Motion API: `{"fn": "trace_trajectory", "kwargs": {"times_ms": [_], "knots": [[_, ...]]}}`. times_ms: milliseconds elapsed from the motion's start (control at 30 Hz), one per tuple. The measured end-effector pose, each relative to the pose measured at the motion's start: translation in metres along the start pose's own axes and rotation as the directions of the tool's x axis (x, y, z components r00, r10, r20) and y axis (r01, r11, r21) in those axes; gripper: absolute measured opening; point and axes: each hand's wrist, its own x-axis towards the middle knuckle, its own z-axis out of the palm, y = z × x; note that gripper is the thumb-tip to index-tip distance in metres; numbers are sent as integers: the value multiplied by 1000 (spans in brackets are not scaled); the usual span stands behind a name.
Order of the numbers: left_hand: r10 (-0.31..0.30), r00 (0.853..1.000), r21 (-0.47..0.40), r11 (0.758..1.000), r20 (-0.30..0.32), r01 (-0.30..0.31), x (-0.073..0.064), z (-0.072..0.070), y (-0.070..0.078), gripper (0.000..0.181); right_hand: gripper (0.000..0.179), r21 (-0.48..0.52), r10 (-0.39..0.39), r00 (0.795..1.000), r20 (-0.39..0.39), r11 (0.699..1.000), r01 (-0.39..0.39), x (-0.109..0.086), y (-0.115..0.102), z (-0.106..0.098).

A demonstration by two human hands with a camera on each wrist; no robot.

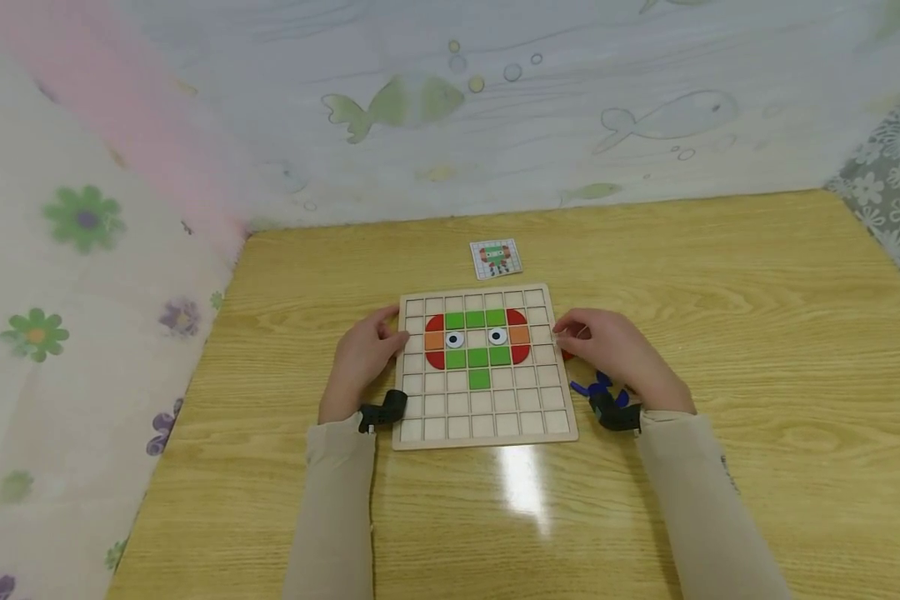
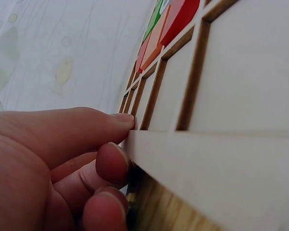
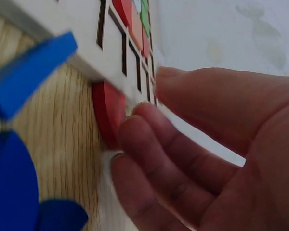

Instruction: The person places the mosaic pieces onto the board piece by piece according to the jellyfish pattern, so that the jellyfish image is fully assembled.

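Observation:
A wooden grid board (image 1: 435, 406) lies on the table, with green, orange and red pieces forming a shape around two round eye pieces (image 1: 498, 336). My left hand (image 1: 363, 354) grips the board's left edge; in the left wrist view the thumb (image 2: 86, 130) meets the rim, with curled fingers beside it. At the right edge is my right hand (image 1: 615, 346), fingers loosely bent and nothing visibly held between them. Its fingertips are close to the rim; contact is unclear. A red curved piece (image 3: 108, 113) sits beside the board, below these fingers.
Several blue pieces (image 1: 602, 385) lie right of the board, partly hidden by the right wrist camera (image 1: 613, 412). Beyond the board's far edge lies a small pattern card (image 1: 496, 258). A printed curtain (image 1: 540, 125) hangs behind the wooden table (image 1: 757, 333).

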Motion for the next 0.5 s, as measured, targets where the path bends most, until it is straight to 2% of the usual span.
{"fn": "trace_trajectory", "kwargs": {"times_ms": [200,400,500], "knots": [[1,1000,-7,1000,-7,-2,0,0,-1,50,22,-15,21,999,46,1000,-20,0,8,-7],[-5,1000,-1,1000,-4,5,1,1,-1,50,31,-12,-5,992,125,1000,6,-3,9,-9],[-6,1000,-1,1000,-3,6,0,0,0,50,33,-32,-16,991,131,999,20,-3,8,-8]]}}
